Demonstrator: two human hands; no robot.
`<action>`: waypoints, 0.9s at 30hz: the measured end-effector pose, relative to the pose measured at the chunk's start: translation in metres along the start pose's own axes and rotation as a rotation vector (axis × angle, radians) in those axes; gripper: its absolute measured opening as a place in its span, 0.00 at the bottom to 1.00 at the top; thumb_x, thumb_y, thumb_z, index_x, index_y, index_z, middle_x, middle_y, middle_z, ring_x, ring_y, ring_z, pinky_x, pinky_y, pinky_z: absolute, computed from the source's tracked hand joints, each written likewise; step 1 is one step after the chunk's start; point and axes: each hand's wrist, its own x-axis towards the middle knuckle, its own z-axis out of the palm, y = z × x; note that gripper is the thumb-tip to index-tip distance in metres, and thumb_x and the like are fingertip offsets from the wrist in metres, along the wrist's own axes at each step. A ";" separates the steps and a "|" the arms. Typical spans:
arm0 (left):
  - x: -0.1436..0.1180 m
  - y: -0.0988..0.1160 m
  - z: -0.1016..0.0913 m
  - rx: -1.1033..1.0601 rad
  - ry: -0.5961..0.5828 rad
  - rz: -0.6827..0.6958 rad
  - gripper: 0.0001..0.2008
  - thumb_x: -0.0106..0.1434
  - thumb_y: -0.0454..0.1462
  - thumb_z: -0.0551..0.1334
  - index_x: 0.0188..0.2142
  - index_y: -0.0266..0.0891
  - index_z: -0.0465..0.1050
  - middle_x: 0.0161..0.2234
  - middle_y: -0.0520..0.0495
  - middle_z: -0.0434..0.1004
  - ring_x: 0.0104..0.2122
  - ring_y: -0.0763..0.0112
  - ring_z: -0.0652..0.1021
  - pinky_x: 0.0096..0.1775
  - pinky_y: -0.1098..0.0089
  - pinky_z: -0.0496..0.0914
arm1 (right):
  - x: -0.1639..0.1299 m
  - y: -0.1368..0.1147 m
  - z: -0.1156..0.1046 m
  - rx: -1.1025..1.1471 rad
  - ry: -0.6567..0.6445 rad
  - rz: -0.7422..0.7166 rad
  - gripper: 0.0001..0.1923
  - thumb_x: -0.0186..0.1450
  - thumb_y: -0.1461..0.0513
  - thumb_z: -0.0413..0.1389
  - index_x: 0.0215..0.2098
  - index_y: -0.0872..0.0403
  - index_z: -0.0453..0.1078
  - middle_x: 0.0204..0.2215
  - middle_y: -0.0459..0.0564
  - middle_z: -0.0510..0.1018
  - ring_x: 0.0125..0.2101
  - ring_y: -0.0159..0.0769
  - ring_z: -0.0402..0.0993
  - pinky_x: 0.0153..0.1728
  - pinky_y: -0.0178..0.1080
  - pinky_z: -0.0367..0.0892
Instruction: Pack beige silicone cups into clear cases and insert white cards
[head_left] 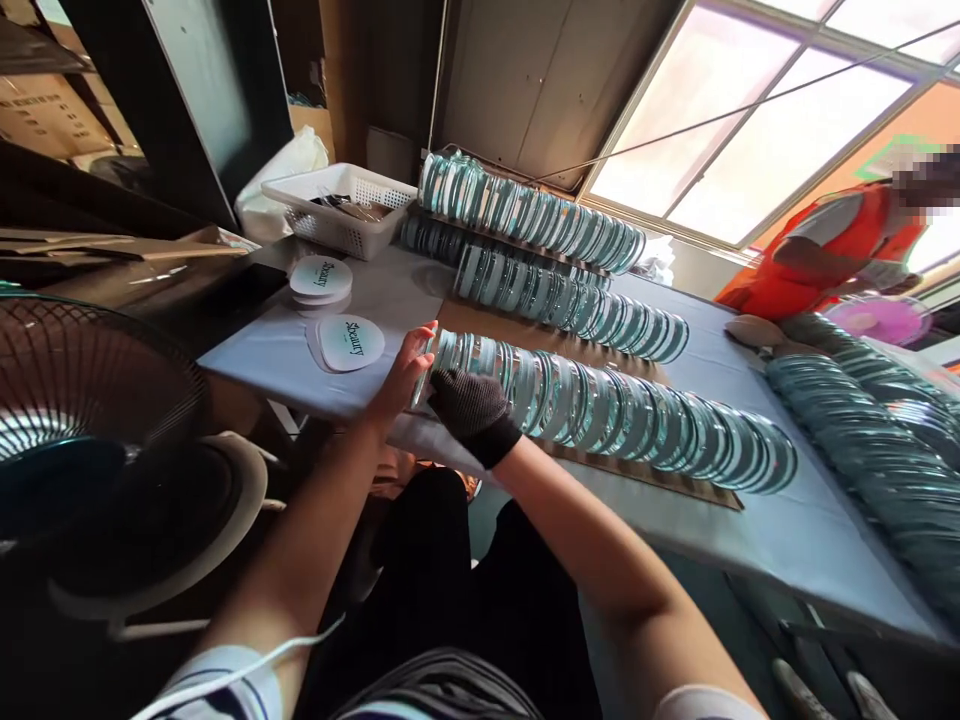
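Note:
A long row of round glass discs (600, 405) stands on edge on a brown board on the table. At the row's left end, my bare left hand (401, 380) has its fingers wrapped round the edge of the end glass disc (423, 378). My right hand (476, 405), in a dark knitted glove, is curled against the same disc from the right, its fingertips partly hidden. Just left of my hands lie white rounded cards (351, 342) with dark lettering, and behind them a small stack of similar cards (321, 278).
More disc rows (570, 305) stand behind, with another row (525, 215) at the back. A white basket (360, 235) holds small items. A fan (90, 420) is at left. Stacked discs (847, 440) and a person in an orange vest (817, 245) are at right.

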 end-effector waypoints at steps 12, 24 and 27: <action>0.010 0.019 -0.005 0.218 -0.040 -0.027 0.17 0.54 0.36 0.59 0.44 0.44 0.66 0.60 0.44 0.66 0.63 0.55 0.63 0.63 0.52 0.55 | -0.021 0.012 0.030 0.106 -0.077 -0.015 0.09 0.66 0.60 0.54 0.34 0.49 0.77 0.30 0.54 0.80 0.32 0.44 0.77 0.34 0.42 0.68; 0.006 0.054 0.034 1.166 -0.332 0.291 0.19 0.63 0.40 0.58 0.54 0.44 0.69 0.56 0.47 0.73 0.58 0.59 0.69 0.62 0.56 0.60 | 0.115 0.123 -0.061 -0.060 -0.483 -0.137 0.11 0.63 0.67 0.52 0.35 0.62 0.77 0.29 0.50 0.80 0.27 0.29 0.69 0.31 0.32 0.64; 0.005 0.053 0.034 1.184 -0.317 0.287 0.18 0.63 0.40 0.59 0.53 0.45 0.69 0.55 0.48 0.73 0.57 0.59 0.70 0.60 0.57 0.61 | 0.129 0.112 -0.060 -0.116 -0.531 -0.178 0.10 0.62 0.65 0.54 0.38 0.62 0.77 0.29 0.50 0.80 0.27 0.31 0.71 0.31 0.34 0.65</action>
